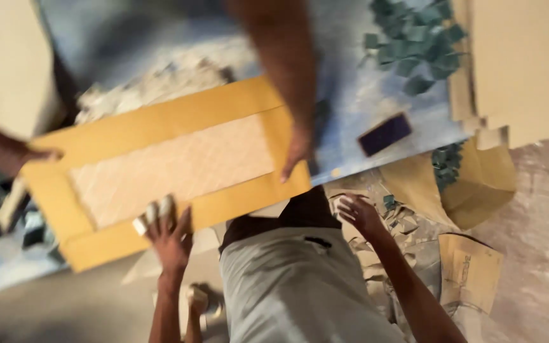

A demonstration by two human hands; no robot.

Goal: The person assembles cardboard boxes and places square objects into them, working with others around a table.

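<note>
2 hands are shown at a yellow-framed panel [173, 165] lying on a pale blue surface [363, 95].

The panel's near edge is touched by the left hand [169, 232], fingers spread, with a small white piece [154, 213] at its fingertips. The right hand [358, 213] is held open, apart from the panel, above torn cardboard scraps [408, 235]. The panel's far corners are held by 2 other hands [297, 149] [33, 154]. A dark phone [386, 133] and green tiles [417, 44] are seen beyond.

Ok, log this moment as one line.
left hand: on near edge of yellow-framed board | right hand: open, over paper scraps | another person's hands: on board's right and left ends | view: blurred
</note>
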